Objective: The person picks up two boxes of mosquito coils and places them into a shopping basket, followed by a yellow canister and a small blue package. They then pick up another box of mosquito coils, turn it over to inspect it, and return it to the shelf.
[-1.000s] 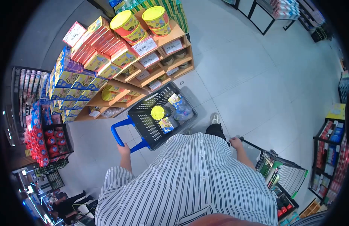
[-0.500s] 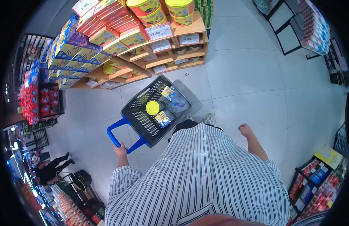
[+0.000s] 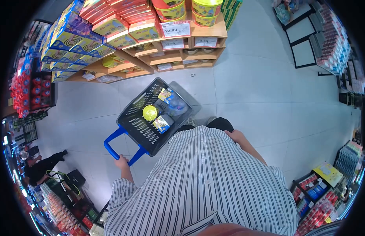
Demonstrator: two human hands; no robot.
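My left hand (image 3: pixel 122 161) is closed around the blue handle (image 3: pixel 108 144) of a dark grey shopping basket (image 3: pixel 129 106) with perforated sides. In the basket lie a tub with a yellow lid (image 3: pixel 150 113), a yellow, white and blue box (image 3: pixel 161 124), a similar box (image 3: pixel 165 95) and a clear plastic-wrapped item (image 3: pixel 178 107) whose kind I cannot make out. My right hand (image 3: pixel 234 136) hangs beside my dark-clothed right leg (image 3: pixel 221 124), its fingers loosely curled with nothing visible in them.
A wooden shelf unit (image 3: pixel 222 33) ahead carries tubs, red boxes and price cards. Stacked blue and yellow boxes (image 3: pixel 72 45) adjoin it on the left. Display racks (image 3: pixel 304 43) stand at the right. A person in dark clothes (image 3: pixel 42 169) is far left.
The basket has shifted slightly left in view along with my left hand. My right hand has swung inward, from out at the right to beside my leg. The shelves have shifted in view.
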